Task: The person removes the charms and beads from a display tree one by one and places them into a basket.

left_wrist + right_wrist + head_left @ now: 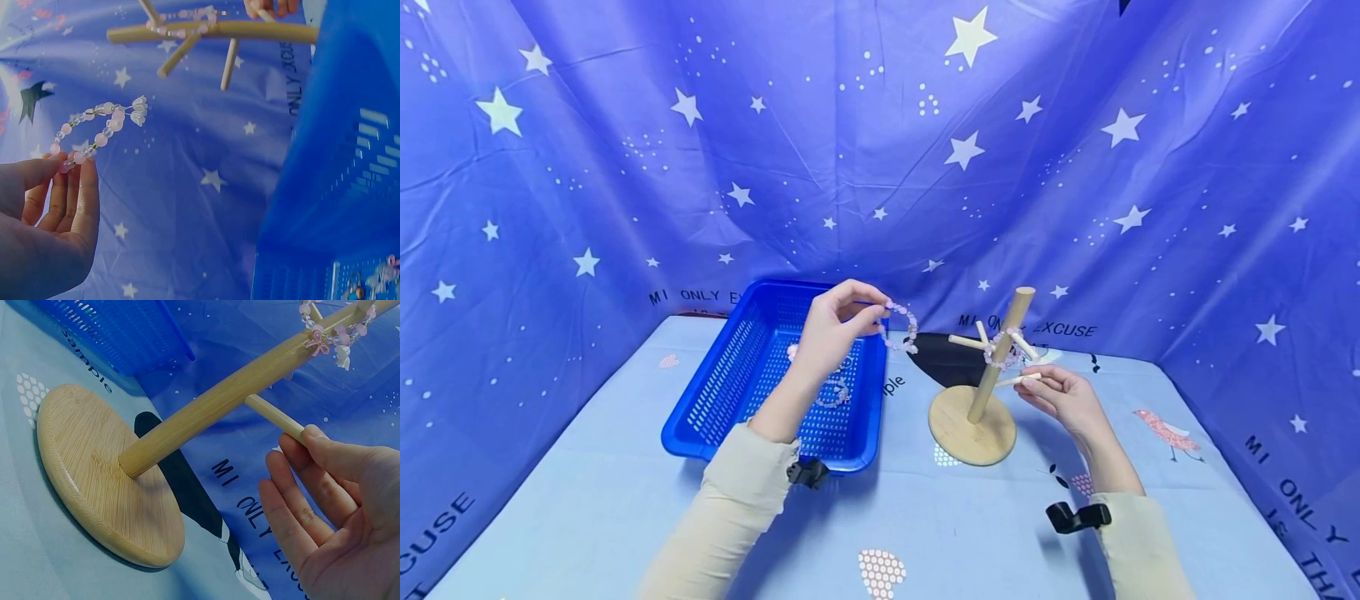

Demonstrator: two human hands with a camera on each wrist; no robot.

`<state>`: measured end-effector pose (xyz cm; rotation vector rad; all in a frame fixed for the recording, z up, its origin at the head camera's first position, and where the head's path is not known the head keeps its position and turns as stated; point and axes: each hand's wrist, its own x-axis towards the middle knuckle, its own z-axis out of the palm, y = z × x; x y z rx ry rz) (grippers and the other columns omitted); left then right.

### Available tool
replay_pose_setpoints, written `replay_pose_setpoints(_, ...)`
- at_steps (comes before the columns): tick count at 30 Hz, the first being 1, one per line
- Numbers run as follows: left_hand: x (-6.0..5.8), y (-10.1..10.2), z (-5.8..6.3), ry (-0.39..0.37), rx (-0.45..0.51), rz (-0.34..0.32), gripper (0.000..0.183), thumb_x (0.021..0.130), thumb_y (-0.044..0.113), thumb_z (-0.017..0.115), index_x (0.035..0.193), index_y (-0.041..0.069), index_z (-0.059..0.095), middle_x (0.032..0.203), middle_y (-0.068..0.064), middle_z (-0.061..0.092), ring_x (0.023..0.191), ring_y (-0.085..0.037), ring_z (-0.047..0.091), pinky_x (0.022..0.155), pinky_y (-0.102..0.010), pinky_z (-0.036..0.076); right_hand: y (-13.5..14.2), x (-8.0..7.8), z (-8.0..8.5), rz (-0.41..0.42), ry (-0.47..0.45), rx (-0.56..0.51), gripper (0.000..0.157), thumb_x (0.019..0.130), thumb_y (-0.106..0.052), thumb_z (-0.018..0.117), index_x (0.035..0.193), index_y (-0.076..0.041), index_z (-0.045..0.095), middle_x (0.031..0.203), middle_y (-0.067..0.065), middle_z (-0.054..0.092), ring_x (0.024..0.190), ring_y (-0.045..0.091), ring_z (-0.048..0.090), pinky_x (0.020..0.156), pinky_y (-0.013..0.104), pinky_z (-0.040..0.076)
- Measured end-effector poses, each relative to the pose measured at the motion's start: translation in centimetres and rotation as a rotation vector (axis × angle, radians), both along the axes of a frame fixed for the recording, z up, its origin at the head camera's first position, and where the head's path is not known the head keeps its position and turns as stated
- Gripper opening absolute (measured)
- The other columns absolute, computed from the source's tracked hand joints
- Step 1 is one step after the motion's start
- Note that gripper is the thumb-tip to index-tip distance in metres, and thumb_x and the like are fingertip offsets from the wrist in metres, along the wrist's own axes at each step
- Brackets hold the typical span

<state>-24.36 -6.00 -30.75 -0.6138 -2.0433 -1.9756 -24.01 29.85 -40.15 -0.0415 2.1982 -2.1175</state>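
Between thumb and fingertips my left hand (pixel 835 325) pinches a beaded bracelet (pixel 900 327), held up over the right rim of the blue basket. Pink and clear beads and a white flower-shaped charm (pixel 139 111) show on it in the left wrist view. My right hand (pixel 340 494) pinches the end of a low peg (pixel 278 419) on a wooden stand (pixel 994 358). Another pink beaded bracelet (pixel 340 337) hangs around the stand's post among the upper pegs, with a pink bow and a white charm on it.
The blue plastic basket (pixel 685 433) stands left of the wooden stand, with more beaded bracelets (pixel 832 392) lying in it. A pale blue patterned cloth (pixel 955 533) covers the table. Behind hangs a blue curtain (pixel 865 150) with stars.
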Motion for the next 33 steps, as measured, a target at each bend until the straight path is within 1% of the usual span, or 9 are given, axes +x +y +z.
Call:
replay_pose_setpoints(3,-0.2,-0.9,-0.1,-0.001,0.005,0.022,0.015,0.097,0.004,0.062,0.108,-0.004,0.066,0.11,-0.026,0.069,0.091,-0.02,0.072,0.08,-0.031,0.062,0.0,0.0,0.0,-0.002,-0.002,0.0,0.006,0.095,-0.02,0.067,0.101,-0.022,0.068,0.092,-0.013,0.076,0.09,0.001,0.072,0.087,0.018,0.057)
replay_pose_setpoints(9,-0.7,-2.7,-0.4,0.004,0.013,0.058,0.016,0.096,0.002,0.062,0.108,-0.007,0.065,0.108,-0.026,0.069,0.085,-0.006,0.071,0.078,-0.027,0.062,0.0,0.1,0.1,-0.006,-0.005,-0.001,0.007,0.095,-0.02,0.067,0.102,-0.021,0.068,0.092,-0.012,0.076,0.09,0.002,0.072,0.087,0.018,0.057)
replay_pose_setpoints(13,-1.0,-3.9,-0.6,-0.011,0.022,0.084,0.016,0.097,0.002,0.062,0.109,-0.008,0.064,0.105,-0.021,0.07,0.084,-0.003,0.07,0.077,-0.025,0.062,-0.1,0.0,0.1,-0.003,-0.001,0.004,0.006,0.096,-0.019,0.067,0.101,-0.022,0.069,0.092,-0.013,0.076,0.09,0.002,0.072,0.087,0.018,0.057)
replay_pose_setpoints(18,-1.5,-5.4,-0.6,-0.035,0.034,0.119,0.017,0.097,0.003,0.062,0.11,-0.008,0.064,0.096,-0.003,0.073,0.086,-0.007,0.071,0.077,-0.024,0.061,-0.1,0.0,0.1,-0.001,-0.001,0.003,0.006,0.096,-0.019,0.067,0.1,-0.023,0.069,0.091,-0.012,0.076,0.09,0.002,0.072,0.086,0.018,0.057)
replay_pose_setpoints(20,-1.9,-5.9,-0.6,-0.043,0.033,0.132,0.019,0.097,0.004,0.062,0.111,-0.008,0.064,0.091,0.009,0.071,0.087,-0.009,0.072,0.077,-0.024,0.061,0.0,0.0,0.2,0.003,0.002,0.0,0.006,0.096,-0.018,0.066,0.1,-0.022,0.068,0.091,-0.012,0.076,0.09,0.001,0.072,0.086,0.018,0.057)
replay_pose_setpoints(23,-2.5,-6.5,-0.5,-0.045,0.033,0.145,0.019,0.097,0.005,0.062,0.112,-0.008,0.063,0.089,0.015,0.07,0.086,-0.006,0.071,0.078,-0.025,0.061,0.0,0.1,0.2,0.009,0.009,-0.015,0.007,0.096,-0.015,0.065,0.1,-0.021,0.069,0.091,-0.012,0.076,0.09,0.001,0.072,0.086,0.017,0.057)
replay_pose_setpoints(27,-3.5,-7.3,-0.7,-0.057,0.017,0.137,0.019,0.098,0.007,0.062,0.111,-0.006,0.063,0.092,0.011,0.071,0.085,-0.001,0.07,0.079,-0.025,0.061,0.1,0.1,0.2,0.015,0.01,-0.032,0.008,0.096,-0.014,0.065,0.1,-0.02,0.069,0.091,-0.011,0.076,0.089,0.002,0.072,0.086,0.017,0.058)
replay_pose_setpoints(30,-4.3,-8.1,-1.1,-0.092,-0.009,0.117,0.018,0.098,0.009,0.062,0.111,-0.003,0.063,0.098,0.005,0.071,0.088,-0.003,0.07,0.08,-0.024,0.061,0.0,0.1,0.1,0.018,0.012,-0.037,0.008,0.096,-0.014,0.066,0.101,-0.02,0.069,0.091,-0.011,0.076,0.09,0.002,0.072,0.086,0.018,0.057)
replay_pose_setpoints(33,-5.2,-9.0,-1.6,-0.133,-0.045,0.1,0.017,0.098,0.01,0.062,0.111,-0.002,0.063,0.1,0.004,0.071,0.092,-0.006,0.07,0.082,-0.026,0.061,0.0,0.1,0.0,0.024,0.015,-0.043,0.009,0.096,-0.013,0.065,0.101,-0.02,0.07,0.092,-0.01,0.076,0.09,0.003,0.073,0.087,0.018,0.057)
